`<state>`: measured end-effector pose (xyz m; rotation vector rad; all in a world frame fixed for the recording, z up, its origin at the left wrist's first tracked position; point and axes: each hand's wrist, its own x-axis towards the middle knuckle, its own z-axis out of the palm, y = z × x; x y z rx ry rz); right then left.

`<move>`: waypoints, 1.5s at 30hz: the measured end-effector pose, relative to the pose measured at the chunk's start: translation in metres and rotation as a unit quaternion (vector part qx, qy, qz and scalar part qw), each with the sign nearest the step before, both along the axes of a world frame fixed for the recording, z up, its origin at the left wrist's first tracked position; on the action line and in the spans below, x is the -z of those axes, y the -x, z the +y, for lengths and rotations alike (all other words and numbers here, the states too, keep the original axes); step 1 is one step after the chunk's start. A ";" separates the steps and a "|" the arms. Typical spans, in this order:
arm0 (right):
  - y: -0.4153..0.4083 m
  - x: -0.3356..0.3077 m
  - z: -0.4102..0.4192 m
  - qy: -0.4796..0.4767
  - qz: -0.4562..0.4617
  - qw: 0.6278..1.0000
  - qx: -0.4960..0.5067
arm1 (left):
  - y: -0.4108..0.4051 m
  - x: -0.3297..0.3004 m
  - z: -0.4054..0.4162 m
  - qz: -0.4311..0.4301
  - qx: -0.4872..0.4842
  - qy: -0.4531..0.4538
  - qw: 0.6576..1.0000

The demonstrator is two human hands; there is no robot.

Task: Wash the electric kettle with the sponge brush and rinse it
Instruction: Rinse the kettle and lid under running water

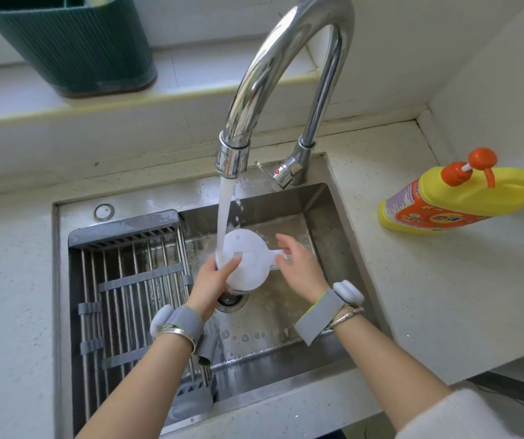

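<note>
Kettle position: the white electric kettle [248, 264] is held over the drain [232, 301] in the middle of the sink [327, 198], lid side up toward the camera, apparently tilted toward 9 o'clock; the body below the lid is mostly hidden.

Kettle long axis: the handle runs out toward 3 o'clock, so the lid-to-handle line lies roughly 9 to 3.

Water: the stream from the tap [233, 160] falls on the kettle's rim at 9 to 10 o'clock, touching it just beside the left thumb.

Left hand: the left hand [213, 280] grips the kettle's edge at 8 o'clock, fingers [230, 267] curled round the rim, thumb on top.

Right hand: the right hand [298, 264] is at the handle at 3 o'clock, fingers loosely spread; whether they are clamped on the handle I cannot tell, since the palm hides it.

Nearer hand: both are on the kettle; the left carries the body, the right is placed to steer by the handle.

Deciding relation: judged, turning the kettle about the 9-to-3 line brings other faces under the stream.

Stage: rinsing, judged; no sponge brush is in view.

Surroundings: drain rack [134, 274] at 9 o'clock in the sink; detergent bottle [463, 198] on the desk [412, 280] at 2 o'clock; green bin [73, 45] at 11 o'clock.
</note>
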<state>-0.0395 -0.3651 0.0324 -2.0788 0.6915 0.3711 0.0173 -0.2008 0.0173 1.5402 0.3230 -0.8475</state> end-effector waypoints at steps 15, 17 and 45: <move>-0.001 -0.007 -0.017 0.126 -0.015 0.935 -0.332 | -0.014 -0.008 0.062 0.010 0.012 0.025 1.000; -0.004 -0.023 -0.007 0.209 -0.033 0.897 -0.387 | -0.015 -0.008 0.066 0.010 0.014 0.025 1.000; -0.027 -0.106 0.070 0.309 0.110 0.777 -0.537 | 0.007 -0.013 0.098 -0.072 0.151 -0.098 0.981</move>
